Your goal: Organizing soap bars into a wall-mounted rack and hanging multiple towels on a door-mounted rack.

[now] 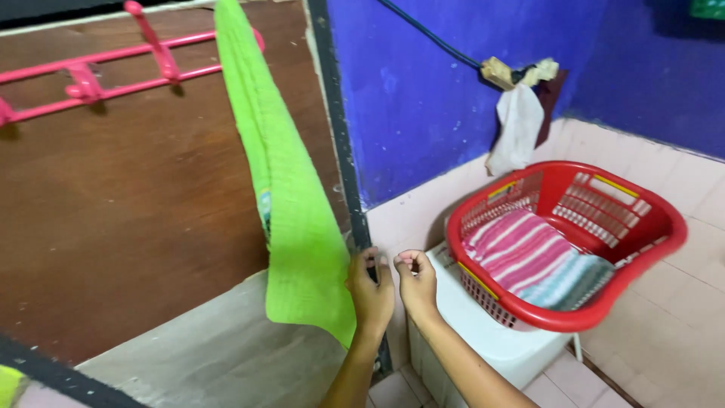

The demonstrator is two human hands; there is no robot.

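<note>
A bright green towel (291, 204) hangs from a pink hook rail (98, 75) on a brown door. My left hand (370, 291) is closed right at the towel's lower right edge, by the dark door frame. My right hand (416, 281) is curled shut just beside it, thumb and fingers pinched together; nothing clear shows in it. Whether my left hand grips the towel's edge is hard to tell.
A red laundry basket (649, 249) holding a striped pink-and-white towel (529, 253) rests on a white box-like unit (491, 340) to the right. A white cloth (517, 128) hangs from a wall fitting on the blue wall. Pale tiles cover the lower wall and floor.
</note>
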